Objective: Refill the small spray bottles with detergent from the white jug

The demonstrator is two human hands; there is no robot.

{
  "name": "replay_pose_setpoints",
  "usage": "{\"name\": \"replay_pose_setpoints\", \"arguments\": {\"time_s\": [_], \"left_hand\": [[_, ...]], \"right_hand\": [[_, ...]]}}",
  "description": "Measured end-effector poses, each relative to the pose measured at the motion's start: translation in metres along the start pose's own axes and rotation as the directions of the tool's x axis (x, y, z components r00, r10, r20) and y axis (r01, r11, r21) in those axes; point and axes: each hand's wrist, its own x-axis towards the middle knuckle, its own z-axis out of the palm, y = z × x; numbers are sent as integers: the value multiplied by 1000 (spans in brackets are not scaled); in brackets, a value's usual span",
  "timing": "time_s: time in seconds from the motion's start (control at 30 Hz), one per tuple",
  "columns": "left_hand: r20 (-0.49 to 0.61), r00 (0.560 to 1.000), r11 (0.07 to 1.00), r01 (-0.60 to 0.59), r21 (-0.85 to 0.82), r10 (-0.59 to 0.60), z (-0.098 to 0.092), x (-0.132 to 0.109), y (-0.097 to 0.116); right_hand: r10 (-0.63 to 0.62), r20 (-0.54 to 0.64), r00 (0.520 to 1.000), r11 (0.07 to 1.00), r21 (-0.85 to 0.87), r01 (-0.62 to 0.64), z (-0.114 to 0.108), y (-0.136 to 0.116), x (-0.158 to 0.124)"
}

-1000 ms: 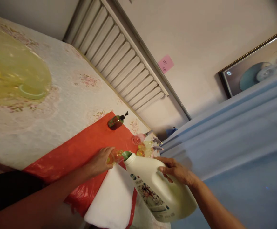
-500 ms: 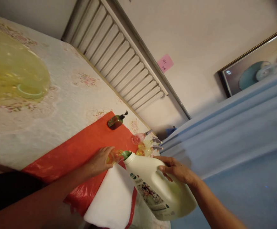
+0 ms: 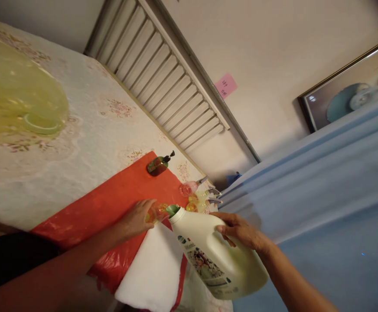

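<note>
My left hand is closed around a small clear bottle with orange-yellow liquid in it. My right hand grips the handle of a big cream-coloured detergent jug with a printed label. The jug is tipped, and its green spout meets the mouth of the small bottle. Whether liquid is running between them I cannot tell. Just beyond the spout stand a pink spray bottle and yellow spray bottles, partly overlapping. A dark green pump bottle stands on a red plastic sheet.
A folded white cloth lies beneath the jug. At the left, a yellow translucent bag rests on the floral tablecloth. A metal rail runs along the far edge. Blue curtain hangs on the right, near a framed picture.
</note>
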Motion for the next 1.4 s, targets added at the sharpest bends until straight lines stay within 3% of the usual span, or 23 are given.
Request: {"name": "replay_pose_setpoints", "arguments": {"time_s": [0.5,0.9,1.4], "left_hand": [[-18,999,1000,-29,-11,29,-3,-1,3],[-67,996,998,-65,-6,64,6,1,-8],[-44,999,999,-24,-30,22,-9,-3,12]], "right_hand": [[6,0,1000,1000,-17,-6,1,-3,-1],[-7,21,1000,1000,-14,7,0,-3,-1],[1,11,1000,1000,-18,-1,-2,-1,-1]]}}
